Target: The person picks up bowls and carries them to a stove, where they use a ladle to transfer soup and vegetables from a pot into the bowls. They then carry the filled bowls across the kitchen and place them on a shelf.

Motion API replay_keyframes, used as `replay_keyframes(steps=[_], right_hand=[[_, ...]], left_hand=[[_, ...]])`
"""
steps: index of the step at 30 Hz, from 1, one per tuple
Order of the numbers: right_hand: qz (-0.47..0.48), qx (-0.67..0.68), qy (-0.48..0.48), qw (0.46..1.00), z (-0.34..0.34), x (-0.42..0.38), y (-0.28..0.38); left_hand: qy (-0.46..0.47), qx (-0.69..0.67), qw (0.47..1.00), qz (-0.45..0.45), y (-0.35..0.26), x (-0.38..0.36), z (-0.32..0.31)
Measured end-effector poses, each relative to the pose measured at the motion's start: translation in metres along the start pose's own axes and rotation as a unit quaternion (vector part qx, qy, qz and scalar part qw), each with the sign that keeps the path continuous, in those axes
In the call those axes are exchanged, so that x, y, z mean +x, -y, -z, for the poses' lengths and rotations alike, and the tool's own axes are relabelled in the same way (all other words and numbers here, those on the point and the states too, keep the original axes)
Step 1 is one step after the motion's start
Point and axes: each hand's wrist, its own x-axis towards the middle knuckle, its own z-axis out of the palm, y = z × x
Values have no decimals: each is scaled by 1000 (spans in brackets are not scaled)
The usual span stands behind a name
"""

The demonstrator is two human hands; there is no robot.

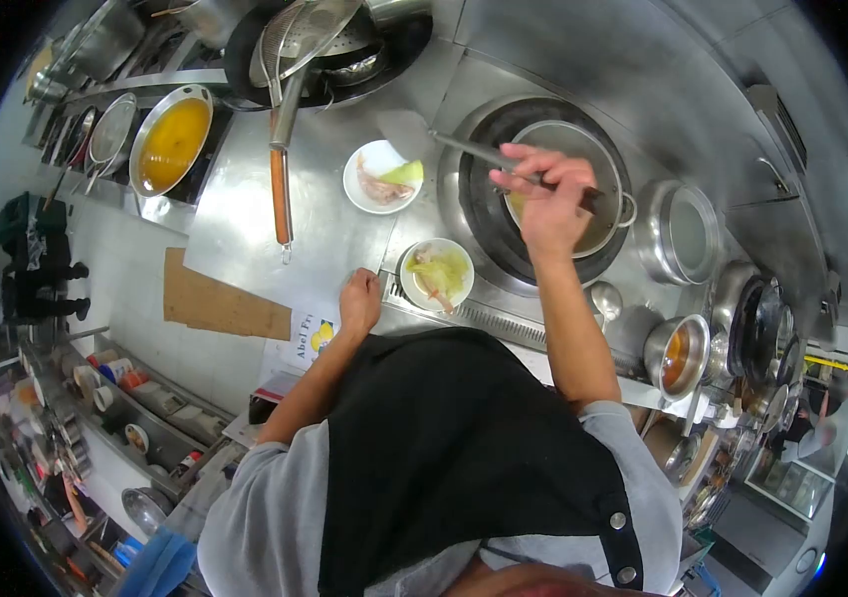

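Observation:
Above a round pot set in the dark ring of the stove, my right hand is closed around the handle of a long metal utensil. The utensil's far end is blurred and points left over the counter. My left hand is closed at the counter's front edge, on a thin dark bar or handle that I cannot make out. Just right of it stands a white bowl with pale green vegetable and meat. Behind is a white plate holding pale meat and a green piece.
Strainers lie over a wok at the back left. A pan of yellow liquid sits further left. Right of the stove are a metal pot, a ladle and a bowl of orange liquid. Other people are partly visible at both edges.

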Motion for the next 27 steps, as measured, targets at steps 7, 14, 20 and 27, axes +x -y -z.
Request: replay_keyframes(steps=[7, 14, 20, 27], right_hand=[[124, -22, 62, 990, 96, -2, 161], [42, -135, -140, 980, 213, 4, 178], [-1, -139, -103, 985, 274, 15, 133], [-12, -122, 63, 990, 275, 53, 109]], left_hand=[[77, -1, 997, 19, -16, 6, -28], [163, 70, 983, 39, -11, 17, -69], [180, -122, 944, 247, -7, 19, -88], [152, -77, 962, 216, -19, 19, -89]])
